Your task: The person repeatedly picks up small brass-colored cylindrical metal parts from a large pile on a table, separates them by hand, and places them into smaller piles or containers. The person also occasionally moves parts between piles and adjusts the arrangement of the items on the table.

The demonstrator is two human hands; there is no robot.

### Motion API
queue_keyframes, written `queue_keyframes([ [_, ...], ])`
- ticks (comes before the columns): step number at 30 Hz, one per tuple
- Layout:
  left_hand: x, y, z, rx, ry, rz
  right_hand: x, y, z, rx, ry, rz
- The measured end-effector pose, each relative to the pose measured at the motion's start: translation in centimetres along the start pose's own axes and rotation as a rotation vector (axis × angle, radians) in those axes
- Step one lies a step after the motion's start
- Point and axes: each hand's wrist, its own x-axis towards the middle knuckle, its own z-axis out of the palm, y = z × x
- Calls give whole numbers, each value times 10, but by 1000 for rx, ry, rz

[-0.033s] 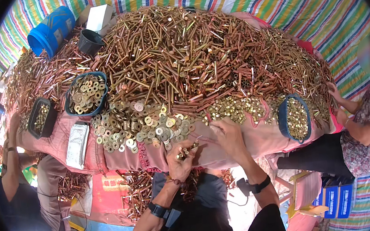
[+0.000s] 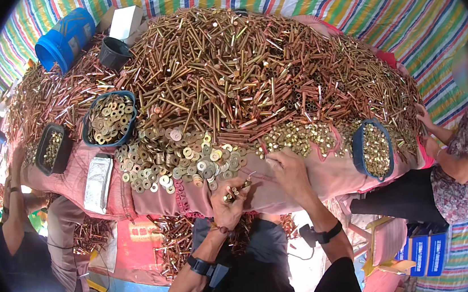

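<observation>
Bolts (image 2: 231, 194) fill the curled left hand (image 2: 227, 210); the right hand (image 2: 291, 175) bends nearby, its hold unclear.

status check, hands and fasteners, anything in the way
Left hand holds brassy fasteners. Right hand near nut pile, grip unclear. Loose washers beyond left hand, possible clutter.

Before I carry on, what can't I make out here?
In the head view:
Left hand: exact count of metal pieces, small and overlapping.
Right hand: whether its fingertips pinch anything; the hand partly obscures them.
Blue bucket: its depths, behind its wall.
Left co-worker: head, cut off by picture's rim.
</observation>
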Motion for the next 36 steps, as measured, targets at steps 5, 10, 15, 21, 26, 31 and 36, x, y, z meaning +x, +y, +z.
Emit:
queue_keyframes([
  [5,-3,4,0,-26,-1,-112,12,4,11,-227,-85,-10],
  [10,-3,5,-1,-197,-2,-281,18,3,11,-406,-156,-192],
  [15,-1,0,-1,-151,0,-189,26,7,10,-529,-314,-309],
  [21,-2,-4,-3,-117,-45,-219,20,-3,9,-84,-230,-114],
  [26,-4,-3,-1,-175,-4,-248,0,-19,1,466,-256,223],
  [31,-4,0,-1,-160,-28,-230,-10,-20,-2,651,-360,318],
  [36,-3,0,-1,-164,-39,-179,-15,-23,7,724,-310,255],
])
